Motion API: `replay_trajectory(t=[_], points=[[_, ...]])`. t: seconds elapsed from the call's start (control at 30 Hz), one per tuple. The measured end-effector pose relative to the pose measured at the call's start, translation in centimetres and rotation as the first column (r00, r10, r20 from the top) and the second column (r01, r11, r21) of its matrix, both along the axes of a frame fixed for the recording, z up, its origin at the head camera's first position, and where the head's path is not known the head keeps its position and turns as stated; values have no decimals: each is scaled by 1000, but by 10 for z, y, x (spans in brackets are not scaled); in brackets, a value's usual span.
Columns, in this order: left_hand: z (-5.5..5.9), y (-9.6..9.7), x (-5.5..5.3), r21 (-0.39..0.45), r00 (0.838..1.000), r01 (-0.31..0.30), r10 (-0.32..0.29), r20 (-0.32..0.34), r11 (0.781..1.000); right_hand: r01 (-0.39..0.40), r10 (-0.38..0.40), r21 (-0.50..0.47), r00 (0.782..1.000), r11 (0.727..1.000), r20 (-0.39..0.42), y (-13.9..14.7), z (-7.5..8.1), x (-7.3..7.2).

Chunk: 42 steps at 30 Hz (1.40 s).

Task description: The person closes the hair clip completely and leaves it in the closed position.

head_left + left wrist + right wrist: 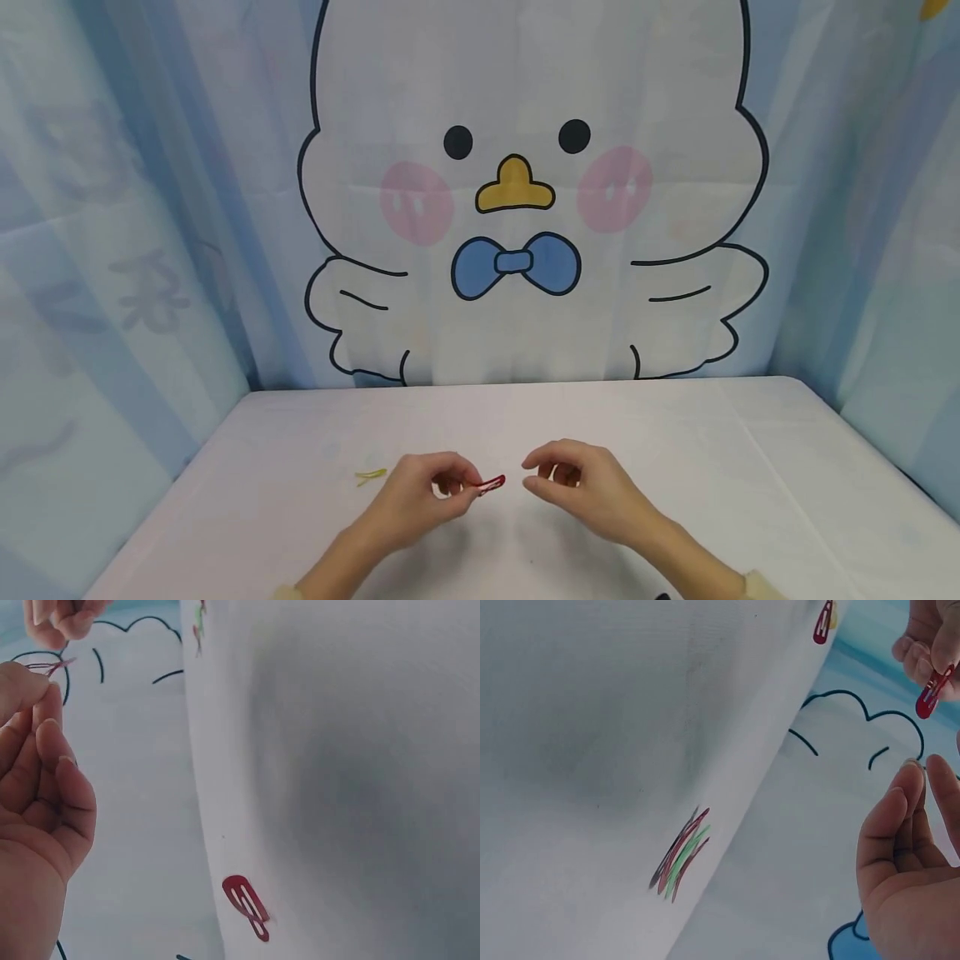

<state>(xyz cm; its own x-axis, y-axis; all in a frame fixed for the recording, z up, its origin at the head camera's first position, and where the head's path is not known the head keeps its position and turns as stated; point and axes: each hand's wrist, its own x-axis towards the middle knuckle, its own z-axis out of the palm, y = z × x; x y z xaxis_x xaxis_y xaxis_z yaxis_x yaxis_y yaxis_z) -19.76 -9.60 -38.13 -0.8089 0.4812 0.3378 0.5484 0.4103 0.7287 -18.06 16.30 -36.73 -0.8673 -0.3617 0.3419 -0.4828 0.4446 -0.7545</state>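
Between thumb and forefinger, my left hand point(420, 498) pinches one end of a red snap hair clip point(492, 483), its other end pointing toward the right hand. The clip's leaves look spread in the head view, and it is raised above the table. My right hand point(594, 490) is a short way to the right, thumb and forefinger apart, holding nothing. Another red hair clip point(246, 907) lies on the table in the left wrist view. Several dark, red and green hair clips point(680, 859) lie side by side in the right wrist view.
A yellow hair clip point(371, 476) lies on the white table point(675, 433) left of the left hand. A curtain with a cartoon bird point(517, 333) hangs along the table's back edge, with pale blue cloth at both sides. A small black thing point(662, 597) shows at the bottom edge.
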Motion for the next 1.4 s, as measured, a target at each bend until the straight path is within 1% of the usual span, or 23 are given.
replay_trajectory(t=[0.07,0.13,0.27,0.33,0.47,0.57,0.67,0.83,1.03,1.2,1.4], points=[[1,2,0,27,999,1,-2,34,1000,-1,1,-15,1000,1000,4,-1,-1,0],[2,4,1,50,997,-2,-2,81,999,-6,7,-35,1000,999,12,-2,-2,0],[4,6,1,92,989,-15,2,148,996,-23,23,-72,1000,997,6,-4,-4,0],[4,7,1,116,985,-21,0,172,993,-27,27,-85,1000,996,0,-5,-5,0],[6,8,0,177,973,-31,-12,232,984,-14,13,-98,1000,995,-11,-6,-5,-1],[8,9,-1,220,966,-39,-20,259,975,12,-12,-108,1000,994,-2,-6,-2,-2],[10,10,-3,245,964,-49,-18,265,968,14,-13,-126,1000,992,8,-7,1,-3],[13,13,-4,265,970,-52,-15,243,963,-25,26,-164,1000,986,5,-10,4,-4],[15,18,-8,296,983,-6,-49,176,955,-23,27,-233,999,972,16,-15,5,-4],[17,23,-11,311,991,9,-50,124,950,-12,15,-306,1000,952,8,-18,4,-7],[20,29,-13,326,990,13,-59,131,945,0,2,-361,1000,932,5,-19,4,-9]])
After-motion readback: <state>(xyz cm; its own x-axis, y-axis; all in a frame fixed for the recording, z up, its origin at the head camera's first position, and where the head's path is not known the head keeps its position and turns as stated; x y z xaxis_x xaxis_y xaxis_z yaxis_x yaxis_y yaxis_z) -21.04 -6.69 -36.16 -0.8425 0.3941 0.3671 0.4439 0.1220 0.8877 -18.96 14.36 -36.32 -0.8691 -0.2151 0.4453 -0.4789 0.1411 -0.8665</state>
